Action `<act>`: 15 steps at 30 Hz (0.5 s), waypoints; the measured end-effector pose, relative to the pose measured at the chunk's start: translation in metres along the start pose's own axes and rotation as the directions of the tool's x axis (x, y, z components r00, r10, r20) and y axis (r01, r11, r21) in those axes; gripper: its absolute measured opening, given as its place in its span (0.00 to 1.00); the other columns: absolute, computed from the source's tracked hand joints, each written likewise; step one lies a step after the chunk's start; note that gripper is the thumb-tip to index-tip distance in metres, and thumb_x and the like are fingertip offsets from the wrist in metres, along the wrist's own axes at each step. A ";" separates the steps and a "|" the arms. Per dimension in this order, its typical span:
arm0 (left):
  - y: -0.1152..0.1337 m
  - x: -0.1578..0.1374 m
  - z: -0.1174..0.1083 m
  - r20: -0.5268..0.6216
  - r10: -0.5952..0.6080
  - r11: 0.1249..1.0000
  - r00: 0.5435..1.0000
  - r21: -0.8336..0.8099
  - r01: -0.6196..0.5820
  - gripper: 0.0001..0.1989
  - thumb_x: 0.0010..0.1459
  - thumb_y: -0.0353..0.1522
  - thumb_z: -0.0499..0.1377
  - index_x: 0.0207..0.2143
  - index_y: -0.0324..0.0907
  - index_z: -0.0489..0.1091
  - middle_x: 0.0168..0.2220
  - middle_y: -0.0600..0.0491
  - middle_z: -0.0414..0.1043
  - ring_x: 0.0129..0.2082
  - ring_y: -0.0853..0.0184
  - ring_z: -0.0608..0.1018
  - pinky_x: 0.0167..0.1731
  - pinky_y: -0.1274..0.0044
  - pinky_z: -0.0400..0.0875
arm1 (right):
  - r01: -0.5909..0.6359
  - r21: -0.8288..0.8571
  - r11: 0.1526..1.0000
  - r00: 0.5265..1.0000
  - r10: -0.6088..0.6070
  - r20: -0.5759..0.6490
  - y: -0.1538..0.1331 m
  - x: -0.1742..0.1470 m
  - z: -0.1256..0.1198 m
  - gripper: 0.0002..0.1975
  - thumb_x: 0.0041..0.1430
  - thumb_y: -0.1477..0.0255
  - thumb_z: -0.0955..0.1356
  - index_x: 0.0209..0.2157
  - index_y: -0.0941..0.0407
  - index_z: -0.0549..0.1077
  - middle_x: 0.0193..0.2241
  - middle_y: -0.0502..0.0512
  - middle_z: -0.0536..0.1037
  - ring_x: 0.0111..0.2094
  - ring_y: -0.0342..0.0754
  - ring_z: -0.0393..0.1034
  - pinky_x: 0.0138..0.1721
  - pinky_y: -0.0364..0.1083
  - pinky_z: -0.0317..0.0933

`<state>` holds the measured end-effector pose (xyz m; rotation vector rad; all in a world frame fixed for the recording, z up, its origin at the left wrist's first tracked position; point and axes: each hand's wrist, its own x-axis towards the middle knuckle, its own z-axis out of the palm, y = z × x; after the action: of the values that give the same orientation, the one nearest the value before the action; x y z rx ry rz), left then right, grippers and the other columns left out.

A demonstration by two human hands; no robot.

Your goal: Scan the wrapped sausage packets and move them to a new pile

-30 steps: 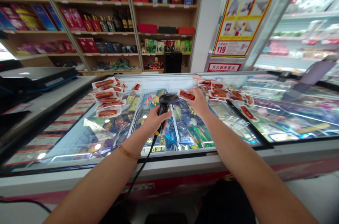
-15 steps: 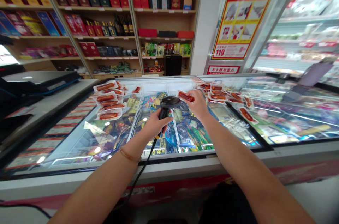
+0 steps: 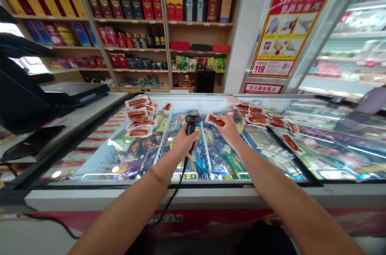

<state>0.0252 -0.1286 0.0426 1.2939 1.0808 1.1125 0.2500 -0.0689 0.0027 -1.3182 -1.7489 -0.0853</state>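
My left hand (image 3: 184,141) is wrapped round the handle of a black barcode scanner (image 3: 193,119), whose cable runs down past my wrist. To the right of the scanner head, my right hand (image 3: 229,128) pinches a clear packet with a reddish-brown sausage (image 3: 216,121) by its right end. Both are held above the glass top of a chest freezer (image 3: 99,190). A stack of similar sausage packets (image 3: 138,114) lies on the glass at the left, with a single packet (image 3: 167,106) near it. Another group of packets (image 3: 256,115) lies to the right of my right hand.
Under the glass are bagged frozen goods (image 3: 144,150) and white wire dividers (image 3: 163,138). A black-and-grey weighing scale (image 3: 75,91) stands on the left counter. Shelves of boxes (image 3: 129,4) rise behind the freezer, beside a red and yellow sign (image 3: 289,26).
The whole view has shifted, so the scene sits further right and lower. The scanner head and the sausage packet are slightly further apart. Both hands keep their holds.
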 end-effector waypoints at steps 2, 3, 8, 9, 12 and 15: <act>0.011 0.000 -0.014 -0.076 -0.004 0.999 0.997 -0.038 0.001 0.18 0.47 0.42 0.66 0.32 0.43 0.63 0.15 0.61 0.64 0.10 0.72 0.65 0.13 0.80 0.57 | 0.016 0.022 1.000 0.999 -0.017 0.049 -0.012 0.003 0.009 0.09 0.55 0.76 0.66 0.40 0.55 0.71 0.40 0.59 0.73 0.46 0.54 0.67 0.50 0.52 0.62; 0.017 0.000 -0.024 -0.107 0.008 0.999 0.994 -0.042 -0.012 0.18 0.47 0.41 0.66 0.32 0.43 0.63 0.15 0.61 0.64 0.11 0.72 0.65 0.13 0.80 0.57 | 0.029 0.032 0.999 0.996 -0.032 0.084 -0.021 0.007 0.014 0.08 0.56 0.75 0.66 0.39 0.55 0.72 0.40 0.58 0.73 0.45 0.53 0.68 0.49 0.52 0.62; 0.035 -0.001 -0.096 -0.358 0.086 0.992 0.930 -0.051 -0.111 0.17 0.45 0.38 0.66 0.33 0.43 0.63 0.15 0.62 0.63 0.11 0.73 0.65 0.13 0.80 0.57 | 0.133 0.069 0.989 0.948 -0.147 0.281 -0.086 0.040 0.053 0.10 0.54 0.77 0.68 0.40 0.54 0.72 0.42 0.56 0.75 0.46 0.52 0.69 0.49 0.51 0.61; 0.036 -0.002 -0.112 -0.417 0.076 0.992 0.906 -0.063 -0.112 0.17 0.44 0.38 0.66 0.33 0.43 0.63 0.15 0.62 0.63 0.11 0.73 0.65 0.14 0.80 0.58 | 0.154 0.078 0.985 0.937 -0.171 0.305 -0.101 0.047 0.065 0.11 0.54 0.77 0.68 0.40 0.54 0.73 0.43 0.56 0.76 0.47 0.52 0.69 0.50 0.51 0.60; 0.033 -0.008 -0.157 -0.537 0.034 0.994 0.843 -0.072 -0.086 0.17 0.43 0.38 0.66 0.32 0.43 0.63 0.15 0.62 0.62 0.12 0.72 0.66 0.14 0.80 0.59 | 0.174 0.125 0.977 0.915 -0.207 0.347 -0.148 0.067 0.106 0.12 0.54 0.76 0.69 0.41 0.54 0.73 0.45 0.55 0.76 0.49 0.53 0.69 0.52 0.53 0.59; 0.029 -0.019 -0.193 -0.600 0.018 0.996 0.800 -0.058 -0.066 0.16 0.43 0.36 0.65 0.32 0.43 0.62 0.16 0.62 0.63 0.12 0.73 0.65 0.14 0.80 0.59 | 0.151 0.142 0.978 0.902 -0.195 0.385 -0.187 0.078 0.148 0.12 0.55 0.75 0.70 0.43 0.52 0.74 0.48 0.55 0.75 0.52 0.54 0.67 0.53 0.56 0.58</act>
<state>-0.1683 -0.1182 0.0715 0.9153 1.4556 1.6468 0.0110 -0.0124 0.0524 -1.1522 -2.1812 0.1896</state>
